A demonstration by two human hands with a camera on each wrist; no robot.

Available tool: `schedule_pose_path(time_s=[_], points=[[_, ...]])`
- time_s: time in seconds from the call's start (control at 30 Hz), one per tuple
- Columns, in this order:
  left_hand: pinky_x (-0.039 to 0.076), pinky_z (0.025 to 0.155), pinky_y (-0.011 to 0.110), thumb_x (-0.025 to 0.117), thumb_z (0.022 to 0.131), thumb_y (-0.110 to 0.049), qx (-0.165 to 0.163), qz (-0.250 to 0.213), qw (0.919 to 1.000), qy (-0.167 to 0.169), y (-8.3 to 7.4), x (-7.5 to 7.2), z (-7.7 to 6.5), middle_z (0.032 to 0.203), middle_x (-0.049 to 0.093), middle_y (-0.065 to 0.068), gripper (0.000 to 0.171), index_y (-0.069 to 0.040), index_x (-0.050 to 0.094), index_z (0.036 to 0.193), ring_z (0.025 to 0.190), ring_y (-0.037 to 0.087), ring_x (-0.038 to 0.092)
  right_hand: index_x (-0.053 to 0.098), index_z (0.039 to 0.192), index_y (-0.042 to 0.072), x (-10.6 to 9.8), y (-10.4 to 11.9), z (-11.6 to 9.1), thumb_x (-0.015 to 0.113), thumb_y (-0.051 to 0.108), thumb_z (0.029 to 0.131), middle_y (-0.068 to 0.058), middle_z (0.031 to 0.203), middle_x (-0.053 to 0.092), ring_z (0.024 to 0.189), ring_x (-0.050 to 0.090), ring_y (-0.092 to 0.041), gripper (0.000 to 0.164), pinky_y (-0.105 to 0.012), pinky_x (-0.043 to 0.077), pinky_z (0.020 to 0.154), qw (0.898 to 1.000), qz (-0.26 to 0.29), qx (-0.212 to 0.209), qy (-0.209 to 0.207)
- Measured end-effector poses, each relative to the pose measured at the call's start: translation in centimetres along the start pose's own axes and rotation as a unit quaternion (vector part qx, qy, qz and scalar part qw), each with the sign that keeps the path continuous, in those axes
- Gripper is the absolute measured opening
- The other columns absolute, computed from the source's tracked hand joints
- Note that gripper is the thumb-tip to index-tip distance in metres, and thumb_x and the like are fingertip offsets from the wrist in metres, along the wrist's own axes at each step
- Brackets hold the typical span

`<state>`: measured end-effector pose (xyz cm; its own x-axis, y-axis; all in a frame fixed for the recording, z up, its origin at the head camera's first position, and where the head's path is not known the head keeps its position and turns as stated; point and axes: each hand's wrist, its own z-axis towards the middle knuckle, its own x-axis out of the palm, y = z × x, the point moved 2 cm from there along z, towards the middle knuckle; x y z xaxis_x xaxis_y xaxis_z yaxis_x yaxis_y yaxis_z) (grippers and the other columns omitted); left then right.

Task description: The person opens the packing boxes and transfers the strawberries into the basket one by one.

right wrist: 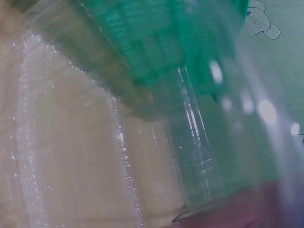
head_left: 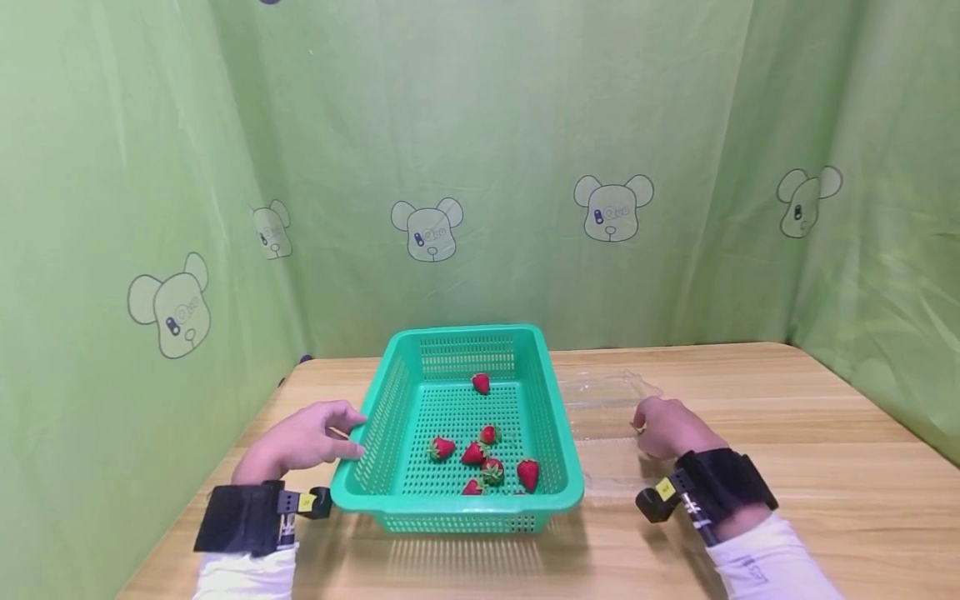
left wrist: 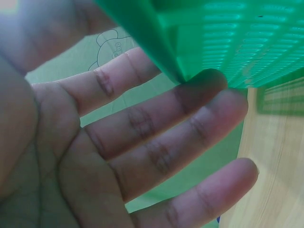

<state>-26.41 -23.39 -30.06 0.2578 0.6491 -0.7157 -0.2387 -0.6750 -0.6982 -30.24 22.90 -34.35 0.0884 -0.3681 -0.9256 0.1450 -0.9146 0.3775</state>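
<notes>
A green plastic basket (head_left: 457,503) stands mid-table with several red strawberries (head_left: 528,474) on its slotted floor. My left hand (head_left: 303,440) is at the basket's left rim. In the left wrist view, its long fingers (left wrist: 156,156) stretch out nearly straight, some touching the basket's outer side. To the basket's right lies a clear plastic container (head_left: 600,408), with my right hand (head_left: 671,427) over its right part, fingers bent down. A yellow-green bit like strawberry leaves peeks from the right fingertips; the fruit itself is hidden. The right wrist view looks through blurred clear plastic.
The wooden table (head_left: 810,433) extends right of the clear container. Behind and to the left, a green curtain (head_left: 510,275) with bear-head prints hangs close to the table's edges. The basket's tall sides stand between the two hands.
</notes>
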Motion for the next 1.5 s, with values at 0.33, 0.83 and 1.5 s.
schedule_pose_path(time_s=[0.33,0.83,1.5], points=[[0.055,0.083,0.048,0.072,0.081,-0.013,-0.006,-0.003,1.0000,0.001,-0.1,0.1,-0.1,0.121,0.060,0.022,0.028,-0.003,0.058,0.102,0.099,0.031,0.061,0.061,0.075,0.003,0.7,0.2,-0.1,0.072,0.003,0.070,-0.008,0.073,0.061,0.065,0.054,-0.022,0.012,-0.035,0.048,0.057,1.000,0.005,0.000,-0.006],[0.055,0.082,0.047,0.072,0.080,-0.013,-0.003,-0.006,1.0000,0.002,-0.1,0.2,0.1,0.118,0.061,0.020,0.030,-0.002,0.058,0.105,0.098,0.030,0.061,0.059,0.073,0.006,0.6,0.4,-0.4,0.068,0.000,0.068,-0.006,0.071,0.058,0.064,0.052,-0.022,0.012,-0.031,0.045,0.054,1.000,0.006,-0.011,-0.008],[0.056,0.080,0.046,0.073,0.080,-0.012,-0.006,-0.006,1.0000,-0.004,0.1,0.0,0.0,0.111,0.063,0.016,0.037,0.000,0.057,0.112,0.095,0.028,0.062,0.061,0.087,0.002,-1.5,2.6,-0.6,0.067,0.007,0.075,-0.008,0.073,0.062,0.061,0.054,-0.020,0.015,-0.034,0.046,0.053,0.997,0.010,-0.054,-0.053]])
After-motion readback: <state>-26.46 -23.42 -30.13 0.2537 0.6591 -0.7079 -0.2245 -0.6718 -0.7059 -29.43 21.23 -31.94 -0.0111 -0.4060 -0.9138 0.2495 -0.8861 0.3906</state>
